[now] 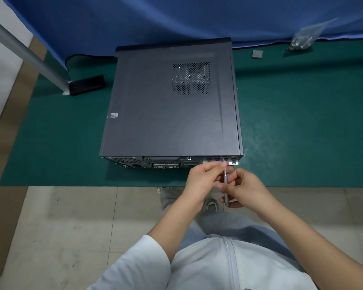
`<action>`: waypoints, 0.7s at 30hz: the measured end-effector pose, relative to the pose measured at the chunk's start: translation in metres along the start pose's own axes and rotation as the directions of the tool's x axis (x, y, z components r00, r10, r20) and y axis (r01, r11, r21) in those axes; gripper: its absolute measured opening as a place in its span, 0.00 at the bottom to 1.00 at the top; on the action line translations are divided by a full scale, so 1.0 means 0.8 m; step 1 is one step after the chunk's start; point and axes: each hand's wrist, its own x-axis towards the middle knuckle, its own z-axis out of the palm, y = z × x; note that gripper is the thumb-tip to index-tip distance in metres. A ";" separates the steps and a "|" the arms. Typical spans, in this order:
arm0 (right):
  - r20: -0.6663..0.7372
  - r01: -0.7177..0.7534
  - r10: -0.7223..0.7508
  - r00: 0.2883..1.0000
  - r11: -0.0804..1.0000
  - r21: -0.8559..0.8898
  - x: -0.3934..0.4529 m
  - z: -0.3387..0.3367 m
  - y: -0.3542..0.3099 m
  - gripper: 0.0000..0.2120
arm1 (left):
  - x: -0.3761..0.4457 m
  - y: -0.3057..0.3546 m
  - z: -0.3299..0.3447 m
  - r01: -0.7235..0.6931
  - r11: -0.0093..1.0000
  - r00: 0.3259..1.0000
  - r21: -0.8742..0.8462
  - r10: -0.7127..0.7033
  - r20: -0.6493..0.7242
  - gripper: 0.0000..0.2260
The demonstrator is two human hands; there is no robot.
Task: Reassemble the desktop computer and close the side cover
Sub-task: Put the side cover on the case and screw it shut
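Note:
The dark grey desktop computer (168, 105) lies flat on the green mat (302, 126), its side cover with a perforated vent (191, 78) on top. The rear panel (168, 163) faces me. A slim silver screwdriver (225, 181) points up at the rear panel's right end, near the cover's edge. My left hand (203, 178) pinches the shaft near the tip. My right hand (245, 189) grips the handle lower down, just off the table's front edge.
A clear bag of screws (302, 38) lies at the back right by the blue cloth (176, 17). Near it sits a small grey square pad (257, 54). A black block (86, 84) rests left of the case beside a metal pole (27, 53).

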 end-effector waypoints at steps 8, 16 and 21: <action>-0.035 -0.030 0.031 0.999 0.999 0.013 0.004 -0.007 0.008 0.13 | 0.010 -0.008 0.015 0.050 0.999 0.999 -0.004 -0.050 -0.019 0.03; -0.024 0.006 -0.006 1.000 1.000 -0.021 0.011 0.000 0.006 0.13 | 0.007 -0.002 0.007 0.052 0.994 0.998 -0.093 -0.056 -0.040 0.04; -0.026 0.010 -0.011 1.000 0.999 -0.031 0.014 0.002 0.005 0.14 | 0.007 0.000 0.005 0.050 0.994 0.998 -0.094 -0.054 -0.040 0.03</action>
